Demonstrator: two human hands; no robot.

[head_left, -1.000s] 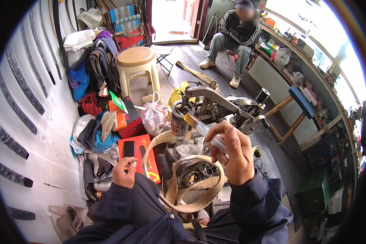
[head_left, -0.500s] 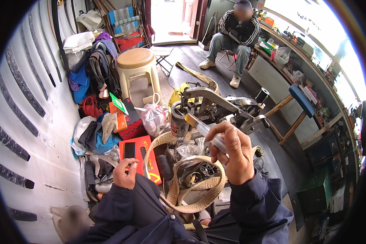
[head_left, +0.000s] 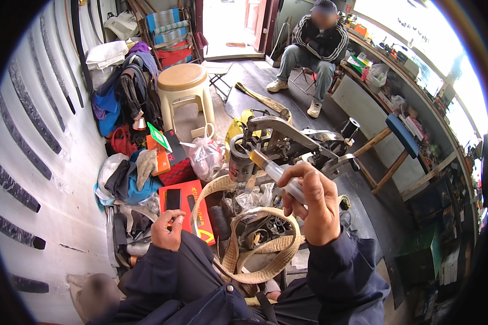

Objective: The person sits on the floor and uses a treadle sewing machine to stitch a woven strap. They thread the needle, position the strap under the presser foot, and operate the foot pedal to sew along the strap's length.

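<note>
Syringe (head_left: 275,171) in right hand (head_left: 317,208), tip end near the metal machine (head_left: 279,127).
Right grip closed around barrel; amber contents (head_left: 259,159) toward tip. Left hand (head_left: 166,234) pinched on small orange item (head_left: 169,223), kind unclear.

On my feed the floor (head_left: 331,123) is dark, and a beige plastic stool (head_left: 183,78), a folding stool (head_left: 218,70) just beside it and a blue-seated wooden stool (head_left: 402,135) stand on it. I also see a yellowish webbing strap (head_left: 259,96) lying there. The counter (head_left: 354,77) on the right carries a clear plastic bag (head_left: 377,75) among small clutter, probably hardware, too blurred to sort. Nearer me, a red box (head_left: 186,189) supports a black phone (head_left: 173,199).
</note>
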